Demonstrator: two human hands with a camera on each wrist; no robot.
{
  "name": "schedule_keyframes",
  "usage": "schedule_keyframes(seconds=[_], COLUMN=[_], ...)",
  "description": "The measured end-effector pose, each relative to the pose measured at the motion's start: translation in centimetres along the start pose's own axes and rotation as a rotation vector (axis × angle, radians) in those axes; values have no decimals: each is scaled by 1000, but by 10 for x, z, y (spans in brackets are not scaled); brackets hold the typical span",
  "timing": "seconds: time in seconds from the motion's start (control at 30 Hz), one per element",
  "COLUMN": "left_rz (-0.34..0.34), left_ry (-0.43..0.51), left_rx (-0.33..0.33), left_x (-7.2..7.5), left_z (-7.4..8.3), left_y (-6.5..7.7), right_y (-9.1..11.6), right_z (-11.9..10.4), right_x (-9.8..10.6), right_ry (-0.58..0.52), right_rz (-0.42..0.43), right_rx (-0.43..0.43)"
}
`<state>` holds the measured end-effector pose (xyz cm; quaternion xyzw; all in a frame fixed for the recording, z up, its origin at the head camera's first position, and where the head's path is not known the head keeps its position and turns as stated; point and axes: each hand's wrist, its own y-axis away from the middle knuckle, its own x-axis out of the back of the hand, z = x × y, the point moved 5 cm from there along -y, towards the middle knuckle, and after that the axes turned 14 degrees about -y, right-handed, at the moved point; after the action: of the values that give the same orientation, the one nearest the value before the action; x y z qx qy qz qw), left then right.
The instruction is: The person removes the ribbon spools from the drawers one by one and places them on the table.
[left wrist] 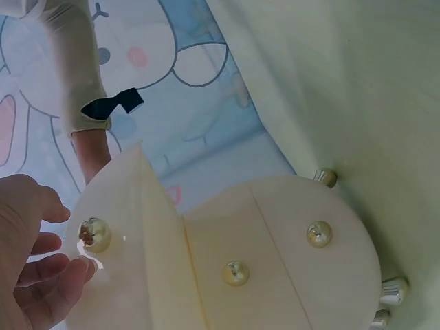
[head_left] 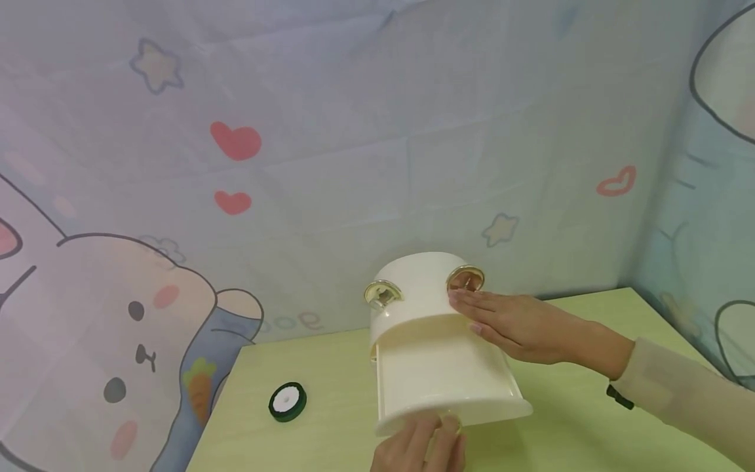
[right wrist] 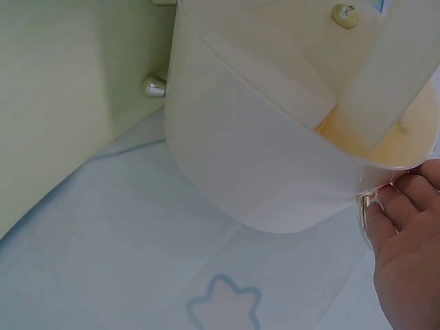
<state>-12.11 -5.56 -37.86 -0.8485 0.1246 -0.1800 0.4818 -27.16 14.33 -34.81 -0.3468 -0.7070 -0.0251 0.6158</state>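
Cream plastic drawer (head_left: 442, 367) juts toward the nearer left hand (head_left: 417, 447), loose fingers beside its round gold knob (left wrist: 97, 235); straight-fingered right hand (head_left: 522, 328) lies farther back.

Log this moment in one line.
Left hand: at knob | Right hand: against cabinet | Drawer: open | Spool: on table, left of cabinet

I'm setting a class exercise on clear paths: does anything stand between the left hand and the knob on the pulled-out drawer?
Nothing visible does: the left hand is close beside the knob. The right hand is farther back, at the cabinet, and the green roll lies off to the left on the table.
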Motion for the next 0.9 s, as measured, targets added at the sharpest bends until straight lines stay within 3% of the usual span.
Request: schedule_keyframes(seconds=[0.1,0.3,0.67,0.9], left_rz=[-17,-120,-216,-171], left_ry=[3,65,110,81], left_rx=[7,50,102,80], left_x=[-6,-13,-10,-9], left_z=[4,9,14,15], left_y=[9,21,26,24], right_y=[0,0,0,1], right_z=[-1,-2,1,0], right_x=[1,0,0,-1], right_ry=[6,8,-11,-4], right_rz=[12,11,8,6], right_rx=[12,14,-15,-8])
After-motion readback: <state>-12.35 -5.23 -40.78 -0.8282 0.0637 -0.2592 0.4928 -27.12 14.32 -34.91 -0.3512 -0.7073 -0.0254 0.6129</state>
